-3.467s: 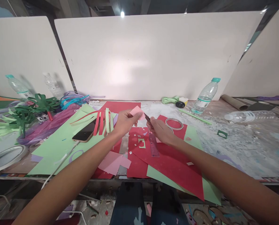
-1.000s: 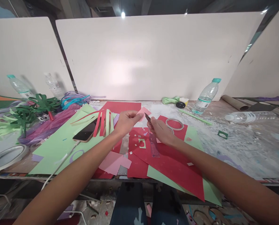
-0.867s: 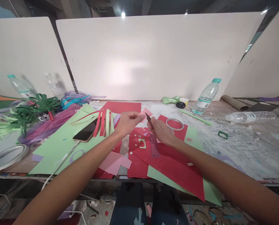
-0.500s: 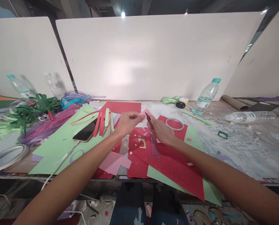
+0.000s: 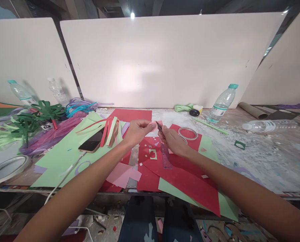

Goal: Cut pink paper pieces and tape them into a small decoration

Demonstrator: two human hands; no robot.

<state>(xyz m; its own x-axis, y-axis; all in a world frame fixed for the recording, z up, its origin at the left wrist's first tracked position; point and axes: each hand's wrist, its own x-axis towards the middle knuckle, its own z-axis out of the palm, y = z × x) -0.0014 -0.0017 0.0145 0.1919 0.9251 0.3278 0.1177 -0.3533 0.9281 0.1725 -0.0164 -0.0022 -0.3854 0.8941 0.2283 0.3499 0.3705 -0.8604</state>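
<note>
The left hand (image 5: 138,131) is pinching pink paper (image 5: 160,122) while the right hand (image 5: 173,138) is gripping scissors (image 5: 160,128) at the paper's edge

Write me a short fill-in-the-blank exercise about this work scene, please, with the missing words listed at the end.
The left hand pinches a small piece of paper that is ____ in colour.
The hand gripping the dark pointed tool is the ____ one.
The phone lies on a light ____ sheet.
The translucent purple strip lies on ____ paper.

Missing words: pink; right; green; red.
</note>
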